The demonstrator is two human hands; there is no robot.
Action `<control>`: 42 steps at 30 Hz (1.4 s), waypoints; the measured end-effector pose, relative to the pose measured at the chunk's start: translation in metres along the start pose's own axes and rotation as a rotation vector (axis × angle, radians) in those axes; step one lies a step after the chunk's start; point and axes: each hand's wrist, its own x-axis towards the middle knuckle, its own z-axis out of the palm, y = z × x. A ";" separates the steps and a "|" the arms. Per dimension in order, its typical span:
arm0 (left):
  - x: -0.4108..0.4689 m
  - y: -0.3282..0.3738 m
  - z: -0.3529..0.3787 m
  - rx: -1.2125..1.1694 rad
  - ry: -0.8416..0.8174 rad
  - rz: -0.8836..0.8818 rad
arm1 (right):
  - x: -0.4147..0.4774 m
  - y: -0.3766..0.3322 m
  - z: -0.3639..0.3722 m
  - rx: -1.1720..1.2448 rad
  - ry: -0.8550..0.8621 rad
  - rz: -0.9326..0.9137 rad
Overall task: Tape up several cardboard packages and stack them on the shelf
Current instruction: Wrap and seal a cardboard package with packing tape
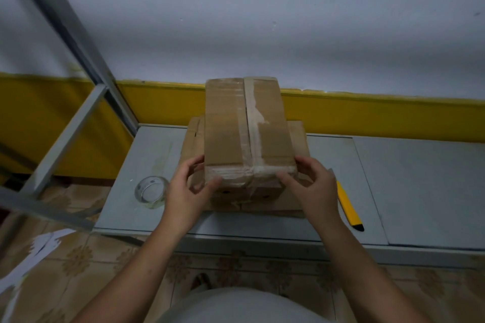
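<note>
Grey shelf (409, 178) — white-and-yellow wall (341, 34) behind

The taped cardboard box (246, 134) sat lengthwise, pale tape running down its top seam and across its near edge, stacked on a wider, flatter cardboard box (193, 144). The clear tape roll (151, 191) lay flat just left of the stack.

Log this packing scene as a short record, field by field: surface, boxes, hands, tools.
surface: grey table
top box: taped cardboard, lying on wider cardboard box
left hand: grips top box's near left corner
right hand: grips its near right corner
tape roll: clear, left of the boxes
utility knife: yellow, right of the boxes
</note>
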 end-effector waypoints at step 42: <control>0.018 0.013 -0.060 0.421 -0.340 0.359 | -0.003 0.015 -0.018 -0.098 -0.102 -0.359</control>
